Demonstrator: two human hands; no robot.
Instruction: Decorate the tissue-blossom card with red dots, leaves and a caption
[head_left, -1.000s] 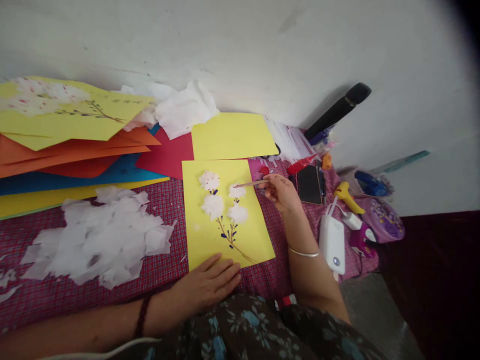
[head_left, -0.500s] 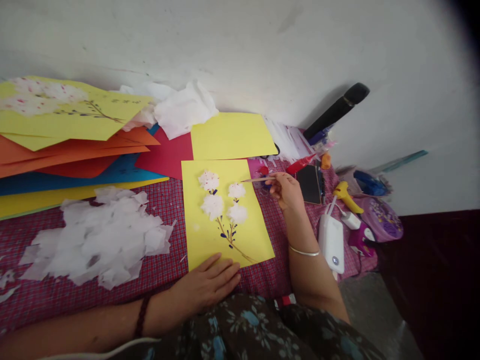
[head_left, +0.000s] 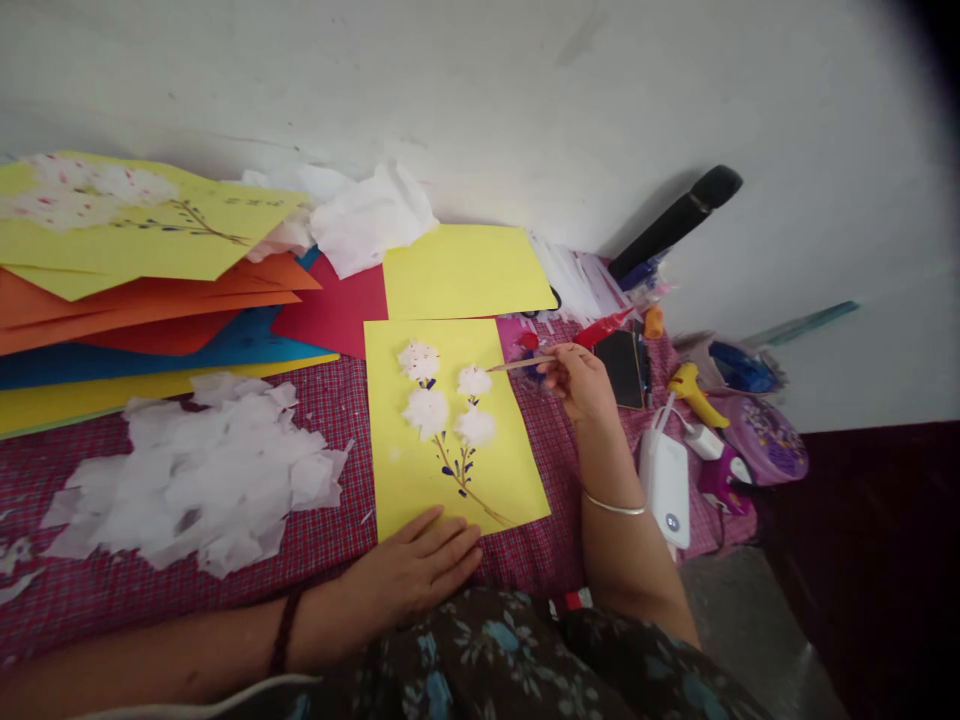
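Checked red cloth is covering the worktop under a white wall, with torn tissue scraps point(head_left: 199, 480) lying at the left; the left hand point(head_left: 420, 565) is pressing flat, fingers spread, on the yellow card's point(head_left: 450, 470) near edge, while the right hand point(head_left: 581, 380) is keeping its grip pinched on a thin brush point(head_left: 517, 363) pointing at the white flowers point(head_left: 474, 381)

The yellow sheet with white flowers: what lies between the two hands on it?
In the head view, between left hand and right hand: painted stem and tissue flowers on yellow sheet.
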